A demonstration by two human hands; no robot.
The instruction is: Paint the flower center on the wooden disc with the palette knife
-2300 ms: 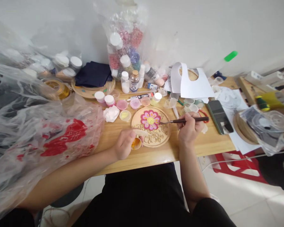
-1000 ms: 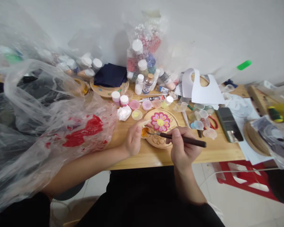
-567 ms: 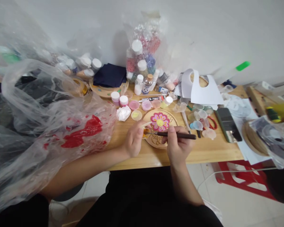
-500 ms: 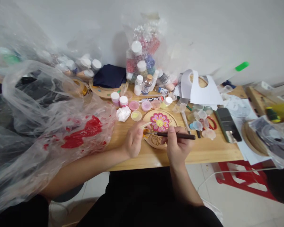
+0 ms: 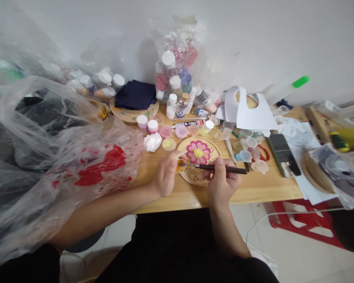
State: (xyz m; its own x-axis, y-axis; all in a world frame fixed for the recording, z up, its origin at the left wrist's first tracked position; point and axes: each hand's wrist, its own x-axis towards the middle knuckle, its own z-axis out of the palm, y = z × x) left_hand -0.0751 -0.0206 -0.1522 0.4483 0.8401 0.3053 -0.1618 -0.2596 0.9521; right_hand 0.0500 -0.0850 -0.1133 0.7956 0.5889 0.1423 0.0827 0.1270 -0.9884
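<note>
A round wooden disc with an engraved pattern and a pink flower with a yellow centre lies on the wooden table. My left hand is closed round a small cup of orange paint at the disc's left edge. My right hand grips a dark-handled brush, held level, its tip reaching left to the orange cup.
Small paint pots and a crumpled tissue lie behind the disc. Behind them are bottles, a bag of jars and a glue tube. A big plastic bag fills the left. A phone and clear lids lie to the right.
My right hand came from the disc's right side toward me and left, bringing the brush tip from the flower to the orange cup. My left hand kept hold of the cup.
</note>
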